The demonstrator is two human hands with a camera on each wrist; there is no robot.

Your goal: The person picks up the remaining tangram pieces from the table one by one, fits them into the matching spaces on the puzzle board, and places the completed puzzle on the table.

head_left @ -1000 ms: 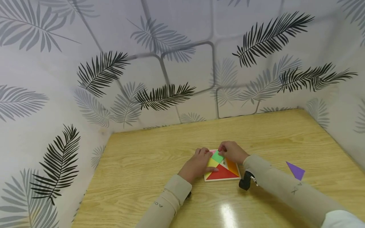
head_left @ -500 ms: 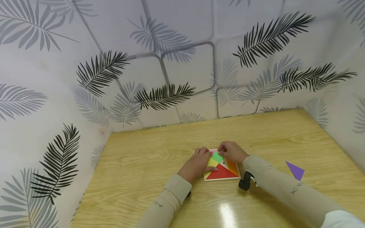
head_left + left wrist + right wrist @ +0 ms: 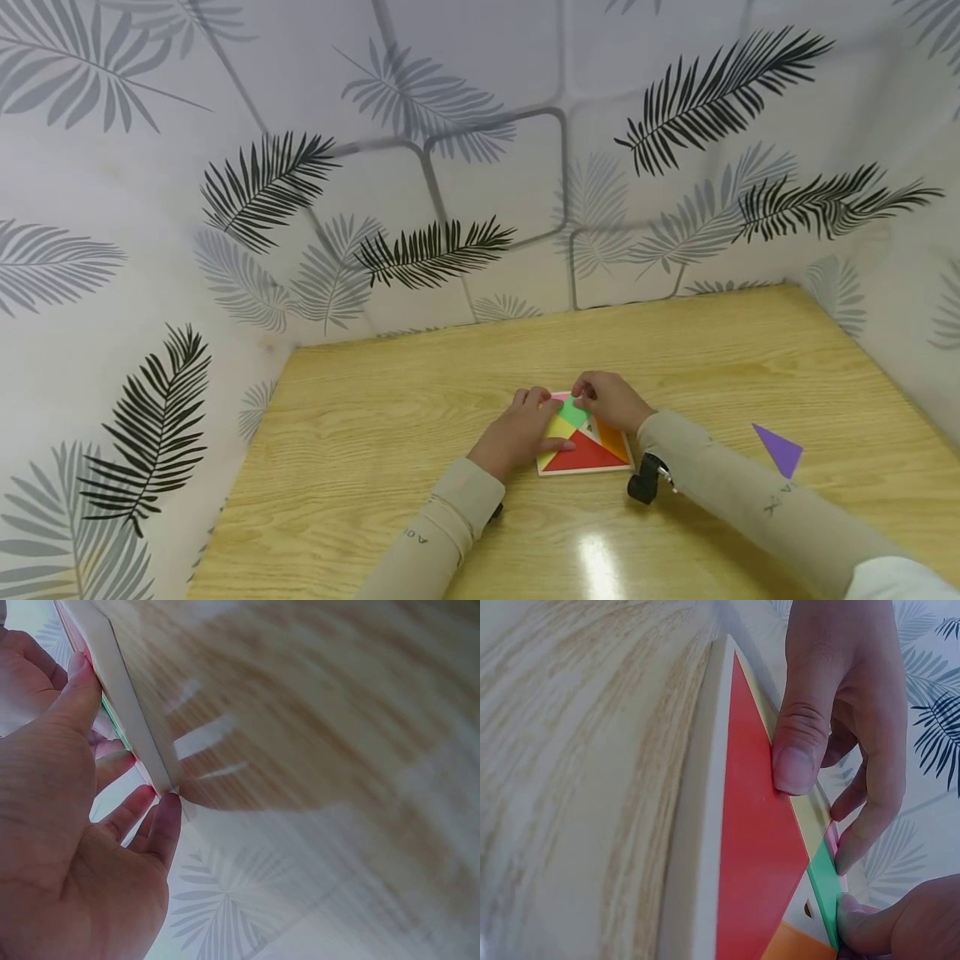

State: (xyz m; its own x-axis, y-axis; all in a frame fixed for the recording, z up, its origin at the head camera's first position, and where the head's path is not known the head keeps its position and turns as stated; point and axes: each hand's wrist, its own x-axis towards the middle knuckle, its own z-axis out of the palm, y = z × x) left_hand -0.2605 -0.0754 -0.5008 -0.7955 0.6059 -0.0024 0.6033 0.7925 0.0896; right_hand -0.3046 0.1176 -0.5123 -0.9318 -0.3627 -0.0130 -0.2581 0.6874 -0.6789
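Note:
A square tangram tray [image 3: 585, 472] with a pale rim lies flat on the table. Red [image 3: 754, 825], yellow [image 3: 558, 427], orange [image 3: 613, 443], pink and green pieces fill most of it. My left hand [image 3: 517, 435] spans the tray's left side, its thumb on the red triangle and its other fingertips near the pink and green pieces. With thumb and finger, my right hand [image 3: 613, 401] pinches the green piece [image 3: 574, 415] by its far right edge. Between green, red and orange shows a bare cream patch [image 3: 590, 428] with a small dark mark.
A purple triangle [image 3: 781, 451] lies on the wooden table [image 3: 405, 417], just beyond my right forearm. Leaf-patterned walls [image 3: 480, 183] stand behind the table and at both sides. A black wrist device [image 3: 643, 483] hangs under my right cuff.
My left fingertips have shifted slightly right, onto the edge of the green piece. The green piece has moved a little, and more of the dark mark shows. My right hand has hardly moved.

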